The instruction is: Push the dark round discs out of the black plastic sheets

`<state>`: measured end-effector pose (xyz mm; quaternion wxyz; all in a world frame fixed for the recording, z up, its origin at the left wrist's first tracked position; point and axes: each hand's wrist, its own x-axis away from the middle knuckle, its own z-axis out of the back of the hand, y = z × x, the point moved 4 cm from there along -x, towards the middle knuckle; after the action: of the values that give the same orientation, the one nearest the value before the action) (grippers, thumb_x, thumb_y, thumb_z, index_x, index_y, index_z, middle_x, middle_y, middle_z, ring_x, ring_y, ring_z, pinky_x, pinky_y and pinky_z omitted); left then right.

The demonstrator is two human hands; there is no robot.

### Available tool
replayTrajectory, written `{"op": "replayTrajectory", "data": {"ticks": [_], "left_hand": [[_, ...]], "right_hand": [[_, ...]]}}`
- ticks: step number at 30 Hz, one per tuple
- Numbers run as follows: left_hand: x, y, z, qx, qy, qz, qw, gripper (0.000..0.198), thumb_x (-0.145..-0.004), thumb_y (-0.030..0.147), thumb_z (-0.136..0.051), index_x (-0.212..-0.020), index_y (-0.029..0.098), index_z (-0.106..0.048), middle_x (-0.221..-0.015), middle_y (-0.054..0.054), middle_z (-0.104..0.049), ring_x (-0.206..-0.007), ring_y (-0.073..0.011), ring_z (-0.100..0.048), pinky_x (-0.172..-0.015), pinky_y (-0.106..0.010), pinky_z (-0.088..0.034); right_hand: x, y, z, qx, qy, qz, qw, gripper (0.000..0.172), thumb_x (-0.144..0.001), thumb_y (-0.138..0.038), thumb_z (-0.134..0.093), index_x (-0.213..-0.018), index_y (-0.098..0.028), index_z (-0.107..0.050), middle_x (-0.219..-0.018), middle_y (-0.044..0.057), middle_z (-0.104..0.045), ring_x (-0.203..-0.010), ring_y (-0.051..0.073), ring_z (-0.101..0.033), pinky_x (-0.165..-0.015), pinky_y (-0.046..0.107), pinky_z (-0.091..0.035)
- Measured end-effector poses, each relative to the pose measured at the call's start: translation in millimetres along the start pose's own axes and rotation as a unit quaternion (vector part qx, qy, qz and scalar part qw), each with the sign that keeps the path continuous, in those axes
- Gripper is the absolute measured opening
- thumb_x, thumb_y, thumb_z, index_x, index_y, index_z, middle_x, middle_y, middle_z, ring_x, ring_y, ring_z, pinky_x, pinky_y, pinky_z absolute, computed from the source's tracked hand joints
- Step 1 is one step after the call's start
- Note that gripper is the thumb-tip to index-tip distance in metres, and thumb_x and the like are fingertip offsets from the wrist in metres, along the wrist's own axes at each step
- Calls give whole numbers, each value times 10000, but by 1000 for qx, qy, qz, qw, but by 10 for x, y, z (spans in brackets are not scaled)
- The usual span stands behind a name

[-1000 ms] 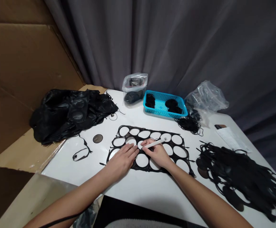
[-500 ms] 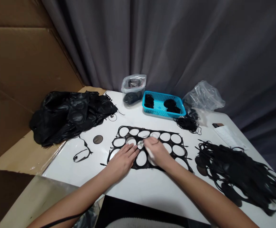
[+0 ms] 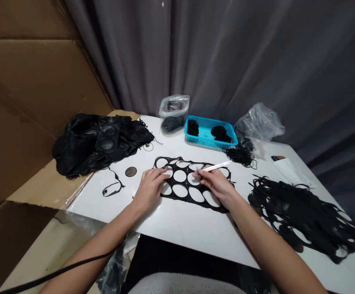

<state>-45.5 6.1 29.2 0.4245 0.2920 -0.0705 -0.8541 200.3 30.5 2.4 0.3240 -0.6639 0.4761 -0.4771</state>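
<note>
Left hand [image 3: 149,188], spread flat, pins black cut-out sheet [image 3: 192,205]; right hand [image 3: 216,183] pinches white pen [image 3: 216,165], tip at sheet.

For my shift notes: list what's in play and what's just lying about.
In play: left hand on the black sheet with round holes; right hand holding a white pen-shaped tool.
Lying about: blue plastic basket, zip bag, black scrap pile, black heap.
</note>
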Motion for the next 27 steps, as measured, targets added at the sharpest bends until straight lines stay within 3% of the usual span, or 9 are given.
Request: {"op": "replayTrajectory", "data": {"ticks": [4,8,13,27], "left_hand": [[227,356,-51,-35,-56,-89,994,275,-969,112,-456,-1196,165,-602,-1214,-122,-622,-1151,-275,-553,-940,-446,-478],[438,524,-174,-79,-88,-68,991,252,-973,189,-504,-1201,128,-593,-1167,-141,-625,-1116,-296,-574,-939,-452,-492],[517,527,-211,-100,-96,-60,988,295,-993,194,-464,-1263,124,-563,-1241,-145,-606,-1210,-309,-533,-1012,-476,-457],[532,489,-230,-78,-103,-51,990,369,-949,131,-484,-1313,126,-541,-1277,-146,-595,-1253,-312,-500,-1043,-490,-437]], "right_hand": [[224,231,-322,41,-67,-9,997,411,-691,-391,-841,-714,-203,-477,-895,43,-703,-846,170,-688,-736,264,-546],[379,305,-454,239,-99,105,960,286,-865,-361,-652,-730,-224,-439,-898,16,-668,-898,185,-628,-817,315,-481],[461,335,-485,387,-113,169,899,172,-912,-270,-548,-762,-223,-480,-891,-4,-625,-843,171,-578,-815,310,-431],[501,346,-582,465,-101,274,836,138,-947,-199,-538,-813,-224,-523,-898,31,-613,-909,203,-569,-839,341,-458]]}}
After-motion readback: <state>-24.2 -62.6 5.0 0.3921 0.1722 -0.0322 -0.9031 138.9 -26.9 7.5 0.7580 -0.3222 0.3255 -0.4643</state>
